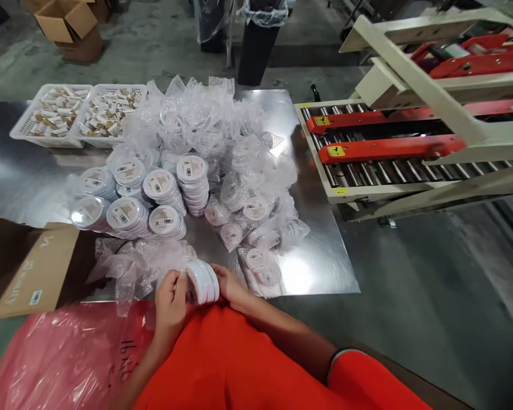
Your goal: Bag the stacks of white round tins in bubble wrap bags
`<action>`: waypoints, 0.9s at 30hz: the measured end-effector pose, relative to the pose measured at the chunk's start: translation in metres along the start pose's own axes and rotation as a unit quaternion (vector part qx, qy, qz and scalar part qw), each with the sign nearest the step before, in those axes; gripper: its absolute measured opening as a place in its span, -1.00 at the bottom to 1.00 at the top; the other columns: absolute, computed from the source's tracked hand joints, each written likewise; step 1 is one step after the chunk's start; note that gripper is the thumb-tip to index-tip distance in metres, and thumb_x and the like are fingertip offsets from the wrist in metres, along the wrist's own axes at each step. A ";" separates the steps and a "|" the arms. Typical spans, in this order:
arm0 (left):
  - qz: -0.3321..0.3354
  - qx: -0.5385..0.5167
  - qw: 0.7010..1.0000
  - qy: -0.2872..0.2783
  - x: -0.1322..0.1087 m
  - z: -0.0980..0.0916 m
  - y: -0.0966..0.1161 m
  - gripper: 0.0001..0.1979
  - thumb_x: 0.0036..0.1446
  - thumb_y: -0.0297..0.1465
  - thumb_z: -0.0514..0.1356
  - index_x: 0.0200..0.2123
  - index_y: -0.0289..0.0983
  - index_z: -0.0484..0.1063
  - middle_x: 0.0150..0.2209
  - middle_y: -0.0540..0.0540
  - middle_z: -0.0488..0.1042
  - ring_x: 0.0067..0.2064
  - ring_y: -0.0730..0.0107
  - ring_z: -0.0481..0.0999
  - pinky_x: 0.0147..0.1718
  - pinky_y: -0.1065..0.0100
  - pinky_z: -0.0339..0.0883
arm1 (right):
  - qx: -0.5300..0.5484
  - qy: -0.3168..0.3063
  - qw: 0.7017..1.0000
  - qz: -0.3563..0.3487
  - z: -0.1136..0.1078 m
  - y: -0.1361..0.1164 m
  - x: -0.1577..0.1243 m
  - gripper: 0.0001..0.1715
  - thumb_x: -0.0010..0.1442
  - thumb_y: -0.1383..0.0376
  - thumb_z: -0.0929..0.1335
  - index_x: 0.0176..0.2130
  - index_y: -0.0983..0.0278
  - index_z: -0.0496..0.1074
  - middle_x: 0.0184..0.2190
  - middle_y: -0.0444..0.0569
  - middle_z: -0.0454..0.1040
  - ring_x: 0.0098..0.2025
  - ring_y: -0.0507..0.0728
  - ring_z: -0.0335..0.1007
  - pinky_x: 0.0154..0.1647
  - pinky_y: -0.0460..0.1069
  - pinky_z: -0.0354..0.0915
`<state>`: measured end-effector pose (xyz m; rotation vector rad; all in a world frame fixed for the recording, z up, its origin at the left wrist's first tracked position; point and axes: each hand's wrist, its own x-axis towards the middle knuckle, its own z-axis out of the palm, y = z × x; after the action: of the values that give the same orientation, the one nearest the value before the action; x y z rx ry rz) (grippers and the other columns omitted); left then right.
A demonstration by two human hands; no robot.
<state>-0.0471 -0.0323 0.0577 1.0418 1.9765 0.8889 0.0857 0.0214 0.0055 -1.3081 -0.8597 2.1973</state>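
Observation:
At the table's near edge, close to my body, a short stack of round white containers (pixel 207 281) is held tilted between both hands. My left hand (pixel 171 293) has its fingers curled at the stack's left end. My right hand (pixel 228 285) grips the right side, its fingertips partly hidden behind the containers. Crumpled clear bubble bags (pixel 143 262) lie just beyond my left hand. Farther in stand several stacks of similar round containers (pixel 160 183) with printed labels on top. Right of these are containers wrapped in bubble bags (pixel 256 210).
Behind the stacks rises a heap of bubble bags (pixel 192 114). Two white baskets (pixel 19 128) hold small white-and-gold items. An open cardboard box (pixel 34 273) and a pink plastic bag (pixel 64 359) are at left. A roller conveyor (pixel 325 165) stands at right.

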 end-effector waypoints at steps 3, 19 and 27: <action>-0.001 0.028 0.999 -0.023 0.002 -0.003 -0.005 -0.67 0.16 -0.21 -0.02 -0.60 -0.22 0.14 -0.61 0.07 0.17 -0.52 0.48 0.21 -0.52 0.44 0.11 | -0.012 0.036 0.999 0.001 -0.009 -0.005 0.000 -0.61 0.01 0.01 0.38 -0.52 0.25 0.29 -0.57 -0.16 0.29 -0.50 0.00 0.11 -0.49 -0.07 0.08; -0.014 0.063 0.972 -0.224 0.010 0.006 -0.020 -0.69 0.06 -0.16 -0.08 -0.57 -0.23 0.20 -0.58 0.02 0.27 -0.49 0.40 0.24 -0.48 0.38 0.11 | -0.094 0.041 0.990 0.101 -0.022 -0.045 -0.008 -0.78 0.05 0.28 0.31 -0.53 0.25 0.15 -0.63 -0.24 0.13 -0.62 -0.08 -0.04 -0.63 -0.13 -0.16; -0.059 0.051 0.971 -0.227 0.009 -0.003 -0.025 -0.73 0.03 -0.18 -0.06 -0.60 -0.21 0.14 -0.60 0.05 0.20 -0.51 0.42 0.21 -0.52 0.40 0.08 | -0.080 -0.003 0.991 0.107 -0.036 -0.040 -0.013 -0.79 0.01 0.24 0.27 -0.50 0.23 0.10 -0.63 -0.29 0.07 -0.65 -0.10 -0.13 -0.64 -0.15 -0.21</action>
<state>-0.0621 -0.0362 0.0364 1.0610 1.6859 0.4384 0.1263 0.0520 0.0287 -1.5345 -0.9546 2.3345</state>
